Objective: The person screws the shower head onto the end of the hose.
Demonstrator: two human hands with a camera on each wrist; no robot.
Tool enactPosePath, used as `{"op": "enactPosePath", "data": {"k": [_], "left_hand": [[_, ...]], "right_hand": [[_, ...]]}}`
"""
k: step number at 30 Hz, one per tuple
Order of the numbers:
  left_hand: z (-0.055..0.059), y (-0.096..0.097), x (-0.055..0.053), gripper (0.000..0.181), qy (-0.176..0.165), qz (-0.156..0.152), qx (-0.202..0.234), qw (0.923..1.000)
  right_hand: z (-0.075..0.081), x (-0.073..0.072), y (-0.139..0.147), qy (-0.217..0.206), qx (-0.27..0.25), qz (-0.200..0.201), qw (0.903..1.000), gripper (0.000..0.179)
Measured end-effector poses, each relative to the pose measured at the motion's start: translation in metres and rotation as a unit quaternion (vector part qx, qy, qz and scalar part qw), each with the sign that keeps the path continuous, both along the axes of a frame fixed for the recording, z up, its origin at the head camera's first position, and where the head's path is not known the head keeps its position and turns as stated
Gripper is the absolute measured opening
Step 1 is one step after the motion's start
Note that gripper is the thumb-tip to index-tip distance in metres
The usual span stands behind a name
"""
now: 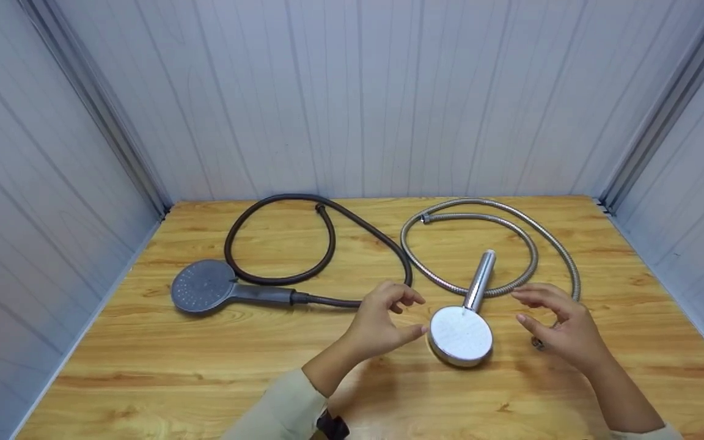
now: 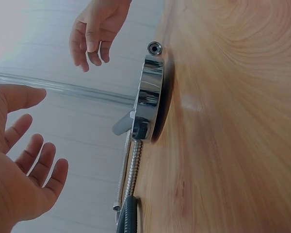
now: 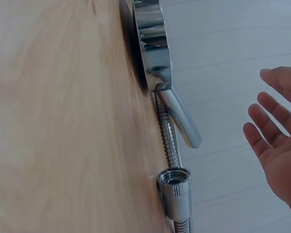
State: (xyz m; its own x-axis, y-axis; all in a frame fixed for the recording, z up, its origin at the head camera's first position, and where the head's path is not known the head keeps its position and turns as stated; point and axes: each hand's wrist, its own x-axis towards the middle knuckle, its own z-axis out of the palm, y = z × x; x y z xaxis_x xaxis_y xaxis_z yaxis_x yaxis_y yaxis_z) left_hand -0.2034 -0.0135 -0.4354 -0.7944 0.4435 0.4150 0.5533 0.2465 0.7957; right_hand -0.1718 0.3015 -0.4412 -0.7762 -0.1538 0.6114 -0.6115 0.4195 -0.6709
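A chrome shower head lies on the wooden table with its pale round face up and its handle pointing away. My left hand hovers just left of it, fingers loosely bent and thumb tip near the rim. On the other side, my right hand is held in the air, fingers relaxed and apart from the head. Neither hand holds anything. A silver metal hose loops behind the handle. Its end connector, with an open threaded mouth, lies near my right hand and is detached from the shower head.
At the left lies a grey shower head joined to a black hose, which curls behind it and passes near my left hand. Pale panel walls enclose the wooden table at the back and both sides.
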Motion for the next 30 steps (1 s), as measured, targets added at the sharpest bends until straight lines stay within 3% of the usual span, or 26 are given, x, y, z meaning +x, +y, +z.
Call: {"op": "enactPosePath", "data": {"k": [4, 9, 21, 30], "left_hand": [[0.001, 0.004, -0.001, 0.031, -0.008, -0.005, -0.008, 0.9999], [0.0, 0.008, -0.002, 0.032, -0.022, -0.008, -0.016, 0.9996], [-0.006, 0.024, -0.007, 0.034, -0.035, -0.006, -0.008, 0.9993], [-0.01, 0.036, -0.011, 0.037, -0.067, 0.0, -0.016, 0.9976]], "right_hand": [[-0.011, -0.006, 0.014, -0.03, 0.009, -0.01, 0.9995, 0.041], [-0.011, -0.008, 0.025, -0.048, 0.005, -0.008, 0.9988, 0.039], [-0.011, -0.011, 0.04, -0.043, 0.028, -0.018, 0.9985, 0.036], [-0.011, -0.012, 0.046, -0.059, 0.03, -0.024, 0.9975, 0.035]]}}
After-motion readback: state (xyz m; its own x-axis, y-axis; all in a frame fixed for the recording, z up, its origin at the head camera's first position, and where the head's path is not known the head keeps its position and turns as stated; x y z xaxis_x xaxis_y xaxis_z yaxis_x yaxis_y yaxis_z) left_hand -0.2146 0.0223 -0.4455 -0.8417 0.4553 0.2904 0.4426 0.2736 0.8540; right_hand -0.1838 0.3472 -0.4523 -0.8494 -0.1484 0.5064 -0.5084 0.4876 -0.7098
